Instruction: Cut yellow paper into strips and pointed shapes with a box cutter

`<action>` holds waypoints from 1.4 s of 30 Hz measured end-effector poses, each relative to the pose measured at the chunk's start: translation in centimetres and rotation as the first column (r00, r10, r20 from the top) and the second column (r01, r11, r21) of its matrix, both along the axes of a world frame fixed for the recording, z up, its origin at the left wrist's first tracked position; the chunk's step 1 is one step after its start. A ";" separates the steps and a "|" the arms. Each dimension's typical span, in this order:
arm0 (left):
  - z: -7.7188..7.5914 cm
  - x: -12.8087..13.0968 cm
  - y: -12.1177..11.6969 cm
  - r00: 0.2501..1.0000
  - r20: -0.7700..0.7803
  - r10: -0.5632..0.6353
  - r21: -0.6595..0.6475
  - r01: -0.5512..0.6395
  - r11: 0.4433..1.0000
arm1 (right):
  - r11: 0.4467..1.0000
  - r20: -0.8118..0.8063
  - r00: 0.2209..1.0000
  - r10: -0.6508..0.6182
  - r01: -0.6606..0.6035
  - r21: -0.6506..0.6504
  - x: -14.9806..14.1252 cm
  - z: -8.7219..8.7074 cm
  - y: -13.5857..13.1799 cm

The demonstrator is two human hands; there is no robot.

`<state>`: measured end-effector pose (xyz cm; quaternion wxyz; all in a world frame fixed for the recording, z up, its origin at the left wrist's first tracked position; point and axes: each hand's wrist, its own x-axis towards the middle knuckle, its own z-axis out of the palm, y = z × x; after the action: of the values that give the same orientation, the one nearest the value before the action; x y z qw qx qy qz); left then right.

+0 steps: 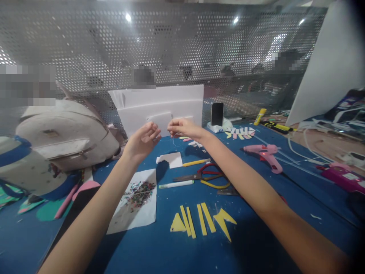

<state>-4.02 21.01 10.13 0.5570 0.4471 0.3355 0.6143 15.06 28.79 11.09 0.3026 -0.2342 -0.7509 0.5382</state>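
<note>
Both hands are raised over the table, close in front of a standing white board (pixel 159 96). My left hand (pixel 144 141) has loosely curled fingers held apart, with nothing visible in them. My right hand (pixel 184 128) is pinched at the fingertips; whatever it may hold is too small to make out. A thin strand hangs just below its fingers. Beneath the hands lie a notched white piece (pixel 174 160), a yellow pencil (pixel 196 162), red-and-yellow-handled pliers (pixel 196 176) and a pale marker (pixel 176 184). Nearer me are several yellow strips and cut pieces (pixel 207 217).
Colourful shreds lie on a white sheet (pixel 151 214) at left, near a light backpack (pixel 68 131). On the right are a pink glue gun (pixel 264 152) with its cord, a yellow glue stick (pixel 259 117) and a cutter knife (pixel 275 126). A phone (pixel 217 113) stands behind.
</note>
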 end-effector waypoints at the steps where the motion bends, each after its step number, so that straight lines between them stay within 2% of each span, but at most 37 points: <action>1: 0.0 0.0 0.0 1.000 0.005 0.000 -0.003 0.000 1.000 | 1.000 0.006 1.000 -0.006 0.006 0.003 0.0 0.0 0.0; 9: -0.5 -0.5 0.6 0.999 -0.032 0.012 -0.040 -0.013 0.999 | 0.998 0.095 0.995 0.012 -0.017 0.058 0.2 0.1 -0.1; 13: -0.8 -1.8 1.0 0.997 -0.065 0.048 -0.056 -0.052 0.997 | 0.991 0.230 0.969 0.085 -0.105 0.079 1.3 0.6 0.2; 19: -0.8 -3.5 1.4 0.990 -0.072 0.122 -0.057 -0.126 0.990 | 0.966 0.381 0.898 0.221 -0.255 0.041 3.0 1.1 0.9; 28: -0.5 -3.5 1.3 0.985 -0.072 0.156 -0.061 -0.161 0.985 | 0.922 0.334 0.869 0.365 -0.387 -0.001 1.1 0.8 -1.2; 31: -0.6 -3.5 1.3 0.984 -0.069 0.164 -0.064 -0.168 0.984 | 0.945 0.244 0.919 0.309 -0.326 0.031 1.1 1.1 -1.4; 34: -0.8 -3.7 1.4 0.984 -0.065 0.167 -0.081 -0.172 0.982 | 0.982 0.090 0.982 0.166 -0.173 0.081 1.7 1.6 -1.0; 36: -0.9 -3.9 1.5 0.984 -0.062 0.167 -0.097 -0.172 0.980 | 0.994 -0.030 0.998 0.058 -0.055 0.094 2.4 1.9 -0.4; 39: -1.2 -4.2 1.7 0.985 -0.054 0.165 -0.121 -0.171 0.978 | 0.994 -0.205 0.976 -0.071 0.086 0.066 3.4 2.3 0.6; 42: -1.4 -4.5 1.9 0.985 -0.035 0.171 -0.141 -0.174 0.975 | 0.982 -0.363 0.915 -0.177 0.190 0.001 4.3 2.6 1.9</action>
<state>-8.56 22.89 8.70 0.5285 0.3820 0.4224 0.6296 19.40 30.65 13.71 0.4887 -0.1952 -0.6670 0.5274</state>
